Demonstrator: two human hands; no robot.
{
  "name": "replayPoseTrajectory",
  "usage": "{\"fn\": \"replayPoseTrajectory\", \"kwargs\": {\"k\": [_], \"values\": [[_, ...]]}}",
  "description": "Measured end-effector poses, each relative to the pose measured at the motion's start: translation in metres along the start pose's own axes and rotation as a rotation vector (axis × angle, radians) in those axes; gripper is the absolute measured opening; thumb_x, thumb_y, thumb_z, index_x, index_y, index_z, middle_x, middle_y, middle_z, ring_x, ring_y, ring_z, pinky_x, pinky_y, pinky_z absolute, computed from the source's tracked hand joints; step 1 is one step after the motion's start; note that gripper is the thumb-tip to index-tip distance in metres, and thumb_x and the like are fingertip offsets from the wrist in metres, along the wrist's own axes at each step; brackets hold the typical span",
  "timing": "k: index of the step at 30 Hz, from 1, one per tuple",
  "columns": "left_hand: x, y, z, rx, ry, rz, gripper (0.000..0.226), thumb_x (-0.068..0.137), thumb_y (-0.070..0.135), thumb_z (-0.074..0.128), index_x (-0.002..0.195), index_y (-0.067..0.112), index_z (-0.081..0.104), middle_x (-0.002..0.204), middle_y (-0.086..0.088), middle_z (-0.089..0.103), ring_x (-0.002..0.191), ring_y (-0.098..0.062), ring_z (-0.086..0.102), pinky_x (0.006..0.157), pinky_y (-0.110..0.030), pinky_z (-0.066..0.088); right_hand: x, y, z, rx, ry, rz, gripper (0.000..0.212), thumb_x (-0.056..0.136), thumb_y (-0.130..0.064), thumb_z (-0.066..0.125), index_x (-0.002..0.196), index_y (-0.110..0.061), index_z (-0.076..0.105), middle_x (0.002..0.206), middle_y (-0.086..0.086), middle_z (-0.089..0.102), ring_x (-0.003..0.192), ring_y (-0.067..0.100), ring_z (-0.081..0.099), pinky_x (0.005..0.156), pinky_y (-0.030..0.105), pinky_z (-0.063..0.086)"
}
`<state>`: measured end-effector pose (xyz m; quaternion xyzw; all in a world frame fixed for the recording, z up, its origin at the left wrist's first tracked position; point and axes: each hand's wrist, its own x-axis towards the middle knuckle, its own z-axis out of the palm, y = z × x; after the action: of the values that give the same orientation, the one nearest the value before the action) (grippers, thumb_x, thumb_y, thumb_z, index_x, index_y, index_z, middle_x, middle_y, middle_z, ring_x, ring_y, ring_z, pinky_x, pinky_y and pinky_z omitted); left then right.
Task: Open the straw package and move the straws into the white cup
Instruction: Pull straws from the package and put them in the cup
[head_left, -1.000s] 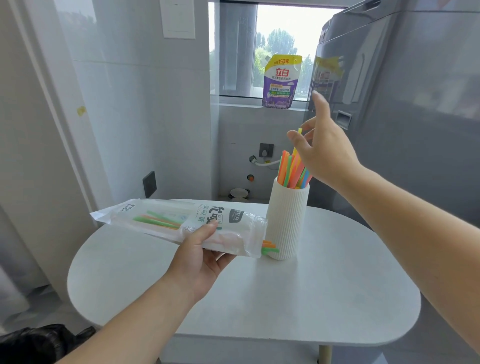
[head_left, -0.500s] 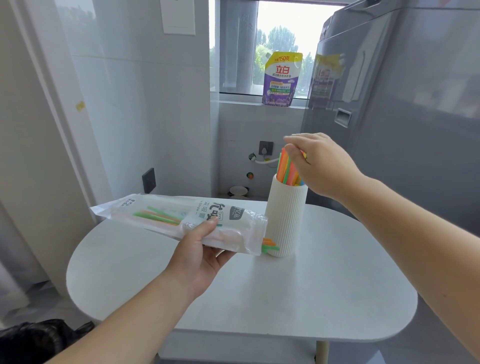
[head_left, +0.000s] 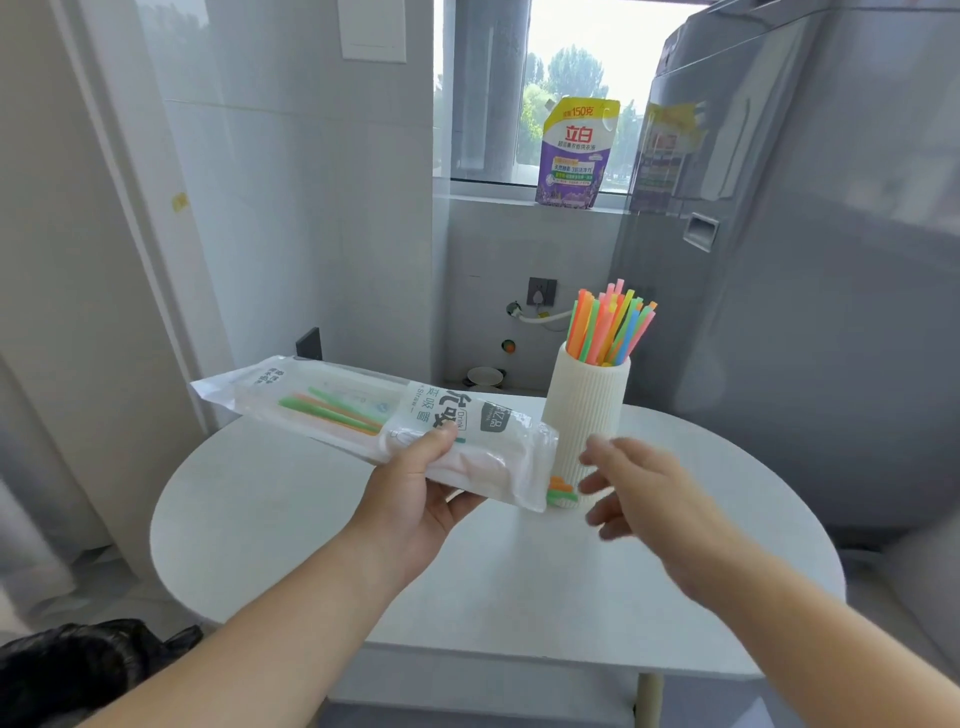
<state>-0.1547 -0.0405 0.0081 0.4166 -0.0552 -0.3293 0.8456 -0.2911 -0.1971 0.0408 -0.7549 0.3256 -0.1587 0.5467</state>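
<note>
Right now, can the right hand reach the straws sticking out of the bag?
Probably yes. The right hand is open just beside the straw tips at the open end of the package, with nothing between them. The left hand holds the package up.

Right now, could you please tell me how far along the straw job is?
Done: the package is open, and many straws stand in the white cup. In hand: the left hand holds the package; the right hand hovers open near its mouth. Left: the remaining straws inside it.

L hand (head_left: 415, 501) grips pkg (head_left: 332, 408), straws (head_left: 608, 327) in cup (head_left: 587, 405), R hand (head_left: 649, 499) nearby
</note>
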Motion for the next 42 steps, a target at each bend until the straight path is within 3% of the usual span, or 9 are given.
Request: {"fn": "replayPoseTrajectory", "kwargs": {"k": [2, 6, 14, 23, 28, 34, 42], "values": [[-0.002, 0.000, 0.001, 0.015, -0.012, 0.011, 0.015, 0.095, 0.014, 0.064, 0.108, 0.017, 0.072, 0.102, -0.006, 0.079, 0.084, -0.019, 0.076, 0.067, -0.035, 0.063, -0.001, 0.011, 0.005, 0.245, -0.116, 0.146, 0.030, 0.101, -0.032, 0.056, 0.103, -0.005, 0.070, 0.095, 0.017, 0.068, 0.063, 0.023, 0.062, 0.059, 0.033, 0.053], [-0.004, -0.001, 0.006, 0.031, -0.014, 0.030, 0.016, 0.095, 0.014, 0.064, 0.108, 0.018, 0.072, 0.103, -0.006, 0.079, 0.086, -0.020, 0.075, 0.066, -0.034, 0.062, -0.003, 0.015, 0.005, 0.448, -0.213, 0.133, 0.020, 0.095, -0.017, 0.065, 0.101, 0.001, 0.073, 0.086, 0.012, 0.072, 0.065, 0.020, 0.064, 0.061, 0.027, 0.055], [-0.004, -0.002, 0.004, 0.026, -0.015, 0.043, 0.017, 0.095, 0.013, 0.064, 0.110, 0.019, 0.071, 0.103, -0.005, 0.079, 0.085, -0.019, 0.076, 0.066, -0.035, 0.063, -0.004, 0.014, 0.006, 0.479, -0.244, 0.094, 0.008, 0.089, -0.005, 0.071, 0.093, 0.002, 0.072, 0.081, 0.015, 0.073, 0.069, 0.020, 0.067, 0.064, 0.025, 0.058], [-0.001, -0.003, 0.003, -0.009, 0.012, 0.021, 0.028, 0.096, 0.012, 0.064, 0.123, 0.017, 0.067, 0.108, -0.006, 0.079, 0.086, -0.019, 0.077, 0.062, -0.034, 0.062, -0.004, 0.015, -0.004, 0.261, -0.060, -0.067, 0.008, 0.094, -0.003, 0.066, 0.094, 0.005, 0.067, 0.072, 0.015, 0.072, 0.062, 0.025, 0.070, 0.063, 0.032, 0.060], [0.000, -0.004, 0.004, -0.007, 0.018, 0.021, 0.033, 0.096, 0.013, 0.065, 0.128, 0.016, 0.065, 0.111, -0.008, 0.078, 0.087, -0.019, 0.077, 0.063, -0.034, 0.062, -0.007, 0.015, 0.000, 0.282, -0.123, -0.072, 0.015, 0.088, -0.010, 0.075, 0.093, 0.003, 0.069, 0.077, 0.017, 0.072, 0.067, 0.025, 0.070, 0.070, 0.035, 0.060], [-0.001, -0.004, 0.004, -0.007, 0.013, 0.003, 0.025, 0.096, 0.013, 0.064, 0.120, 0.015, 0.068, 0.105, -0.007, 0.079, 0.083, -0.018, 0.077, 0.061, -0.033, 0.062, -0.002, 0.016, -0.003, 0.371, -0.079, -0.031, 0.003, 0.089, 0.002, 0.070, 0.088, 0.004, 0.068, 0.077, 0.018, 0.072, 0.065, 0.023, 0.069, 0.065, 0.029, 0.059], [0.001, 0.000, 0.004, -0.050, 0.049, 0.006, 0.032, 0.096, 0.009, 0.063, 0.127, 0.012, 0.064, 0.098, -0.006, 0.079, 0.078, -0.019, 0.077, 0.058, -0.033, 0.062, 0.002, 0.018, -0.011, 0.481, -0.070, 0.046, 0.007, 0.091, -0.005, 0.069, 0.095, -0.001, 0.065, 0.084, 0.014, 0.067, 0.065, 0.021, 0.064, 0.062, 0.026, 0.056]]}}
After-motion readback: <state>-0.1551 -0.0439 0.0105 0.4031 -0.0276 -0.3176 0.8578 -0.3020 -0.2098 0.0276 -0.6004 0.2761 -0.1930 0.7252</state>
